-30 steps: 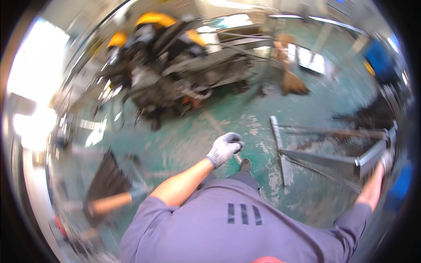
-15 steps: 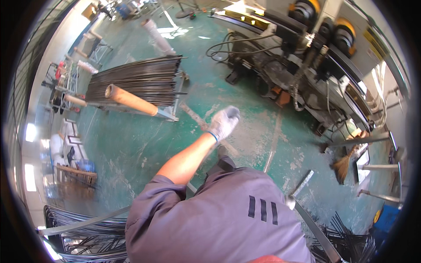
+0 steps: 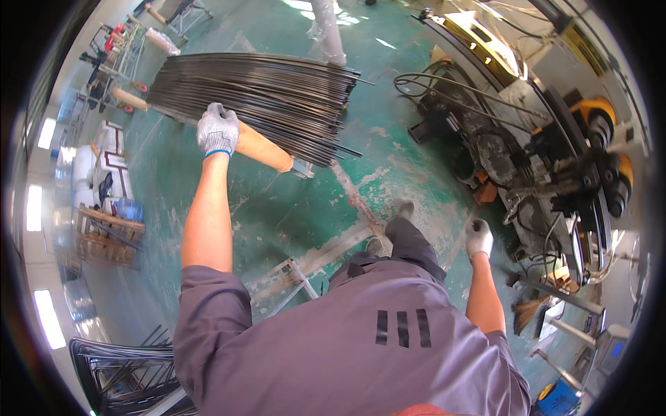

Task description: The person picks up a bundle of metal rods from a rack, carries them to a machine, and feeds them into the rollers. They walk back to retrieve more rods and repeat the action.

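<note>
My left hand (image 3: pixel 218 130), in a light knit glove with a blue cuff edge, is closed over the upper end of a tan tube (image 3: pixel 263 148). That tube slants up from the near corner of a metal rack, and the glove hides its tip. Beside it, a thick bundle of long black rods (image 3: pixel 257 100) lies across the rack. Low on my right side hangs my right hand (image 3: pixel 479 239), also gloved, with its fingers curled and nothing visible in them.
Dark machinery (image 3: pixel 492 152) with looping cables lines the right side. A broom (image 3: pixel 529 314) stands below it. At lower left are bent black rods (image 3: pixel 125 367) on a stand. A wooden pallet (image 3: pixel 107 236) is farther left, and a plastic-wrapped roll (image 3: pixel 328 31) is beyond the rack.
My left hand has gone from in front of me to the tan tube's end. My right hand has come into view. The view has shifted, bringing the rod rack closer.
</note>
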Action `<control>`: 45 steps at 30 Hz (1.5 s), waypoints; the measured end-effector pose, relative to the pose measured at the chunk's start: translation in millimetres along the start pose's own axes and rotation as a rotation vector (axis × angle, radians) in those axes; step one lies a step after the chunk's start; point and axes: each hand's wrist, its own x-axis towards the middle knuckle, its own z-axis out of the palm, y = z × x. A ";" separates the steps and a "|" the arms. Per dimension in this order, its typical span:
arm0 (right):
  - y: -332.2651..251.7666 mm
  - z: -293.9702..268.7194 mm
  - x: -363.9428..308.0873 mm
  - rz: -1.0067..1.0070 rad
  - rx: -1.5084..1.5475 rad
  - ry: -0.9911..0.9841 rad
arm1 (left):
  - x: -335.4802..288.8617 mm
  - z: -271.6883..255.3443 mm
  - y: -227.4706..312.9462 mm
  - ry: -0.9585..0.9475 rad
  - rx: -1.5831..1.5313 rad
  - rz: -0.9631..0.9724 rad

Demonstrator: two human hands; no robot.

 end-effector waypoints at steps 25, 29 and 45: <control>-587.7 463.0 205.5 -0.679 -0.595 -0.553 | 46.4 86.7 -0.9 0.304 0.461 0.087; -576.8 476.3 228.9 -0.780 -0.579 -0.611 | 46.2 86.3 0.9 0.280 0.443 0.047; -618.7 453.2 276.9 -0.109 -0.053 -1.531 | 56.8 81.1 15.2 0.279 0.402 -0.079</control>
